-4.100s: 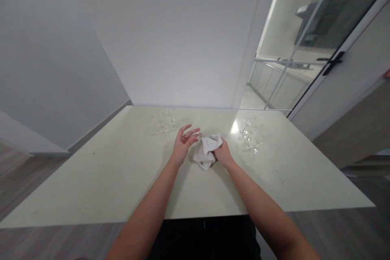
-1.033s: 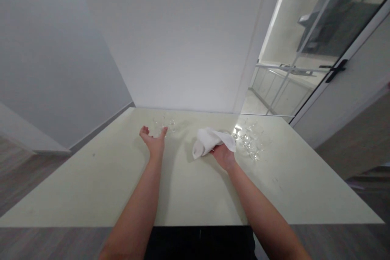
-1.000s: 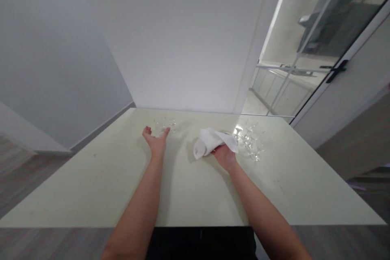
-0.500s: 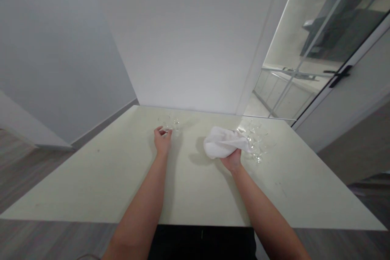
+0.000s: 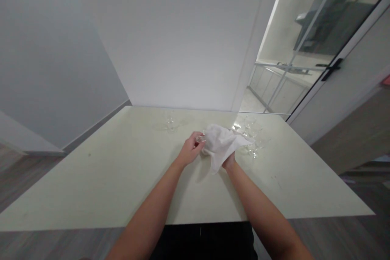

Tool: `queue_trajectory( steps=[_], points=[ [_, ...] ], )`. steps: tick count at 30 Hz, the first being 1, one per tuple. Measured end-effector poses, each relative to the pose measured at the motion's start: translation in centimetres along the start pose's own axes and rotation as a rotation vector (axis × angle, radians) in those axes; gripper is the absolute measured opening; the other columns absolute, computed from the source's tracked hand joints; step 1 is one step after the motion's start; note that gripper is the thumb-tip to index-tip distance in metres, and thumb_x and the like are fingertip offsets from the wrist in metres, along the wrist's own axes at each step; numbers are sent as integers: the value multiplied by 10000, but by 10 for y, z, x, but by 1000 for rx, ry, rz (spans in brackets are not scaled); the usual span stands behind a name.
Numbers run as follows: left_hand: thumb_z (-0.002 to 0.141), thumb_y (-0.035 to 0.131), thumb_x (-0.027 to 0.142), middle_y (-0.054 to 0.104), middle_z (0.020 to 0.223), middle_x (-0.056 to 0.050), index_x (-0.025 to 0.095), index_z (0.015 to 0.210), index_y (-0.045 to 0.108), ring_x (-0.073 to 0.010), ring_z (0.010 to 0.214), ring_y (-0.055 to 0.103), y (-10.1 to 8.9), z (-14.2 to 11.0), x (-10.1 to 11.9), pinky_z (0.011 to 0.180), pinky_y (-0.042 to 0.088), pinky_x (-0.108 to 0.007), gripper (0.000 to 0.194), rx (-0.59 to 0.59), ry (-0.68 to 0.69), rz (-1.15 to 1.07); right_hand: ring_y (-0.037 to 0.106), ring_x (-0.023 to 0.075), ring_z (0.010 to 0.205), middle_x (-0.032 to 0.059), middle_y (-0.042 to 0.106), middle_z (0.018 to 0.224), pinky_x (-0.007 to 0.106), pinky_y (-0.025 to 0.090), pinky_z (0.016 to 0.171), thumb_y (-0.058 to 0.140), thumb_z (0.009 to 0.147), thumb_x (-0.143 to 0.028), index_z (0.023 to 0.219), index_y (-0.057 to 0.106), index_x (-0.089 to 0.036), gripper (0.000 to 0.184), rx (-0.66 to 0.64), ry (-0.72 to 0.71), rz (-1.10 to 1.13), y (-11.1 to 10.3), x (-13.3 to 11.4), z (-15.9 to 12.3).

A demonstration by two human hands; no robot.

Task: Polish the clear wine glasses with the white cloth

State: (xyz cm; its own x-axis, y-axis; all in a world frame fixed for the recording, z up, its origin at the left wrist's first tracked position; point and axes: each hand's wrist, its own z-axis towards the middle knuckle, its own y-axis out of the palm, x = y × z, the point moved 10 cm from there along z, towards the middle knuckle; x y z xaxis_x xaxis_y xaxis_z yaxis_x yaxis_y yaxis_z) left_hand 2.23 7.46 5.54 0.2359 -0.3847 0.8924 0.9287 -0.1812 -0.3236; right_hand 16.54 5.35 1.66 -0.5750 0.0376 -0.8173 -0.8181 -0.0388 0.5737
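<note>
My left hand [image 5: 191, 147] has its fingers closed round a small clear glass [image 5: 200, 139], at the left edge of a white cloth [image 5: 222, 143]. Much of the glass is covered by my fingers and the cloth. My right hand [image 5: 229, 161] grips the cloth from below, and its fingers are hidden under the fabric. One corner of the cloth hangs down between my hands. Another clear glass [image 5: 170, 123] stands on the table to the left, beyond my left hand. Just right of the cloth is a group of several clear glasses [image 5: 252, 138], hard to tell apart.
The pale table [image 5: 122, 178] reaches back to a white wall [image 5: 183, 48]. At the right rear is a glazed door [image 5: 286, 65] with a black handle [image 5: 333, 68]. The table's front edge runs just before my body.
My left hand has taken a glass from the left rear of the table and moved it right, up to the cloth. The cloth in my right hand has opened out, a corner now hanging.
</note>
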Motion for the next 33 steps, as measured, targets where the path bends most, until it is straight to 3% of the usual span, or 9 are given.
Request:
queue_trajectory(
  steps=[2,4,8,13,15,18,21,27,33],
  points=[
    [804,666,358,577,652,38,227,1113,664,-146,597,559,26,-5,8,643,480,-264,335,-164,10,71,711,281,961,58,755,1051,457,569,907,628,633,-822,1028,683,-255,693,-27,47,-55,4,8,-1],
    [764,691,320,641,706,8,231,1072,711,-187,700,622,39,-8,13,746,525,-309,321,-253,48,76,711,250,828,45,759,930,398,589,813,822,545,-637,958,686,-232,594,-21,37,-149,4,11,-1],
    [704,697,283,740,899,-35,244,976,744,-268,985,668,35,-5,8,946,515,-377,278,-225,54,2,697,192,791,28,748,929,299,574,724,892,560,-377,1006,655,-200,535,9,-86,-251,5,4,-1],
    [703,675,260,747,868,-54,208,935,738,-253,896,674,22,-3,-2,835,530,-341,246,-81,-10,61,680,155,759,-7,732,891,261,561,700,887,574,-341,1007,639,-205,518,173,-198,-200,-7,-12,-2],
    [718,669,303,717,763,-48,180,892,729,-205,738,647,33,-7,-7,699,524,-297,222,-159,-84,-59,669,142,714,-17,726,841,248,557,667,884,579,-341,946,650,-201,458,183,-192,-158,-10,-13,-1],
    [735,658,390,622,594,-22,142,760,695,-132,530,534,61,-20,-17,537,449,-242,253,-396,-265,-299,646,137,631,-17,718,764,247,549,597,879,581,-362,864,667,-187,395,117,-142,-103,-8,-7,0],
    [727,668,389,584,543,-10,141,665,656,-130,530,528,66,-24,-14,556,453,-246,256,-455,-293,-358,655,142,637,-9,727,772,250,558,596,886,572,-360,862,678,-180,400,108,-149,-95,-8,-7,0],
    [701,689,295,718,758,-51,171,811,721,-227,794,650,48,-6,3,793,525,-339,169,-262,-59,-147,691,162,706,9,753,851,271,587,648,884,595,-353,969,662,-179,468,327,-187,-67,-23,-13,-1],
    [765,615,424,636,639,-27,140,753,676,-153,580,571,56,-14,-22,565,450,-257,291,-363,-314,-320,693,170,683,20,756,812,273,590,631,875,586,-353,916,670,-170,429,281,-160,-15,-21,-11,1]
  ],
)
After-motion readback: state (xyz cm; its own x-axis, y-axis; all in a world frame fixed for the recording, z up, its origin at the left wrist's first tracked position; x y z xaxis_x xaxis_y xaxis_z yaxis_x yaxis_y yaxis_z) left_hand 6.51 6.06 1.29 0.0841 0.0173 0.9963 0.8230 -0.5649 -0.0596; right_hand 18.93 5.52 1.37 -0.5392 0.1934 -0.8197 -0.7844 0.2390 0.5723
